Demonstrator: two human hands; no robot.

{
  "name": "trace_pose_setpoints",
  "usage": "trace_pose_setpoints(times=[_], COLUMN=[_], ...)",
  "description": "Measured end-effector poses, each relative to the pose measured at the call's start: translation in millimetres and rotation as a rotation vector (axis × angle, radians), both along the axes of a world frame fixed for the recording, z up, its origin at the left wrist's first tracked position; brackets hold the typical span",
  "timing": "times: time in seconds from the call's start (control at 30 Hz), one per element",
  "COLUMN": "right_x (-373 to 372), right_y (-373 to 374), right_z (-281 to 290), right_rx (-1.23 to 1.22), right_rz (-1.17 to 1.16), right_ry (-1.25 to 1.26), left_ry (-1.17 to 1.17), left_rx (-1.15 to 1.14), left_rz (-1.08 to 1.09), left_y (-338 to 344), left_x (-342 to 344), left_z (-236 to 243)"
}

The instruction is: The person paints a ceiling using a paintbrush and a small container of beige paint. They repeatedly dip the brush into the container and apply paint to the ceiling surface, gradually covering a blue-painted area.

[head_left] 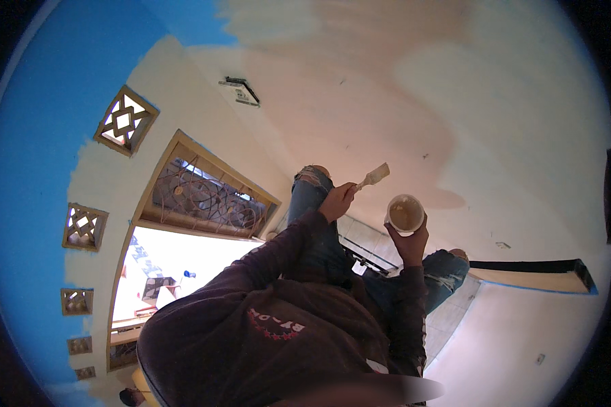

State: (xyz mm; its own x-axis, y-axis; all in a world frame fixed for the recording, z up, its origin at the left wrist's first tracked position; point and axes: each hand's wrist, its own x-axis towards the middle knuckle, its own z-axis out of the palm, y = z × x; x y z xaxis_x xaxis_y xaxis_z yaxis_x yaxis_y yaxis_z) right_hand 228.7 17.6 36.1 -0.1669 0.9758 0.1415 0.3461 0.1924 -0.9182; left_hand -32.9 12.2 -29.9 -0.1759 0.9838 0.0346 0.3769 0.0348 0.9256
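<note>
My left hand (336, 202) is closed round the handle of a flat paintbrush (377, 175), whose pale, paint-coated bristles point up and to the right. To its right, my right hand (412, 241) grips a white cup (391, 226) from below and behind. Inside the cup is pale, beige-looking paint (406, 211). The brush is apart from both the cup and the painted surface. Behind them spreads a pale surface (346, 108) with a peach-toned patch. My knees in torn jeans (309, 190) are bent on either side.
To the left, a doorway (183, 264) opens below a transom with a curled metal grille (204, 197). Patterned vent blocks (123, 121) line the wall, partly blue (34, 136). A wall fitting (241, 91) sits above. A dark-edged recess (529, 271) lies at right.
</note>
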Motion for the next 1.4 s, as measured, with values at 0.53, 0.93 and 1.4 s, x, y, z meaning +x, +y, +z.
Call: trace_pose_setpoints(times=[0.53,0.93,1.4], right_x=[1,2,0], right_y=[0,2,2], right_z=[-5,-9,-14], right_rx=[0.010,0.028,-0.010], right_rz=[-0.006,0.011,0.007], right_ry=[0.019,0.034,0.024], left_ry=[0.004,0.035,-0.001], left_rx=[-0.063,-0.081,-0.066], left_rz=[-0.005,-0.033,-0.004], left_y=[1,0,-1], left_x=[-4,-4,-1], left_z=[-12,-8,-5])
